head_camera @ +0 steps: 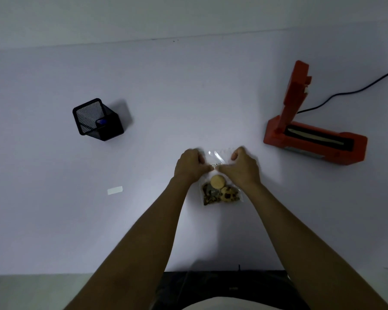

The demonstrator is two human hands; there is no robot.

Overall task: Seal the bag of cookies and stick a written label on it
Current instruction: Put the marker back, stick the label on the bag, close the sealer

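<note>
1. Fingers of both hands are curled closed on the clear upper part of the bag of cookies [220, 189]: the left hand [189, 164] grips its left side and the right hand [244, 166] its right, thumbs nearly meeting over the small printed strip.
2. That bag lies flat on the white table [188, 97], just in front of the person, cookies settled at its near end and the open mouth pointing away.
3. Judging by this, the step in hand is flattening or gathering the mouth before sealing; motion blur makes it hard to say which.
4. Next, the mouth needs carrying to the red heat sealer [314, 144], which stands open to the right.
5. Well apart on the left, the blank label [115, 190] and the black mesh pen holder [98, 119] wait untouched.
</note>
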